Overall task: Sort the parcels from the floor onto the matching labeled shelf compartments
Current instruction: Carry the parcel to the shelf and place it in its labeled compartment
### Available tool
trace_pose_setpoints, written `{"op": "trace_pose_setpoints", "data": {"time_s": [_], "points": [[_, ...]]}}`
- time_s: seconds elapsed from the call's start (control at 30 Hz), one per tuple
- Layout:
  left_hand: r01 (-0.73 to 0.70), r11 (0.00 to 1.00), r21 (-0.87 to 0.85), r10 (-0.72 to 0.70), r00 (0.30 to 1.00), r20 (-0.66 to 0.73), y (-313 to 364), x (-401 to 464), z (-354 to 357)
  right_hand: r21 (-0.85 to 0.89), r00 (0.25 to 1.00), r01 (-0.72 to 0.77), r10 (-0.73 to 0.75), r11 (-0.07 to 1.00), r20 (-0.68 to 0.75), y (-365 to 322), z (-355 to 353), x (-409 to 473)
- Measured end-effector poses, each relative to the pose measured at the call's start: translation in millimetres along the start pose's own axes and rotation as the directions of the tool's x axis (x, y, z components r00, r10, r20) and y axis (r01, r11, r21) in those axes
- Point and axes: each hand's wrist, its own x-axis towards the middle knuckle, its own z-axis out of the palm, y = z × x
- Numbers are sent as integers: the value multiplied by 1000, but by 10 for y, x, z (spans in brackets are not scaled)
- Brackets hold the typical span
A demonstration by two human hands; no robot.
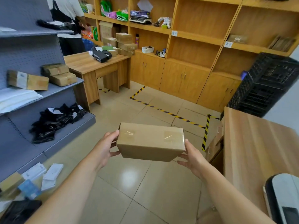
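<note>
In the head view, a person is holding a cardboard box [150, 141] out in front at chest height, well above the tiled floor [145, 183]. The left hand [105, 149] is pressing against the box's left end, its fingers [113, 134] curled around the upper edge and the thumb tucked under the lower corner. The right hand [192, 157] is cupping the right end from below and behind, its fingers spread narrowly along the bottom edge. Both hands are clamping the parcel between them. Clear tape is glinting on the top face; no address label is showing on the sides that face the camera.

To the left, a grey metal shelf [53, 92] is carrying other brown boxes [59, 75], white mailers and black bags on separate levels. Ahead, a wooden shelf unit [202, 38] is standing with small white labels [174, 33] on its edges, too blurred to read. A tabletop [90, 62] is bearing more stacked parcels, and another person is standing beyond it.

Judging from this, the carry step is in hand: the parcel is lifted but not yet placed. The next move likely calls for finding the box's label, perhaps by turning it over, then matching it to a compartment and walking there with a level, two-handed hold.
</note>
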Motion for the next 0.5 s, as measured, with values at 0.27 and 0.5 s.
{"op": "trace_pose_setpoints", "data": {"time_s": [0.27, 0.5], "points": [[-16, 1000, -25, 16, 1000, -19, 124, 97, 30, 27, 1000, -20, 20, 999, -6, -156, 7, -97], [-52, 997, 61, 46, 994, 99, 259, 149, 146, 69, 993, -99, 103, 993, -53, -210, -108, -172]]}}
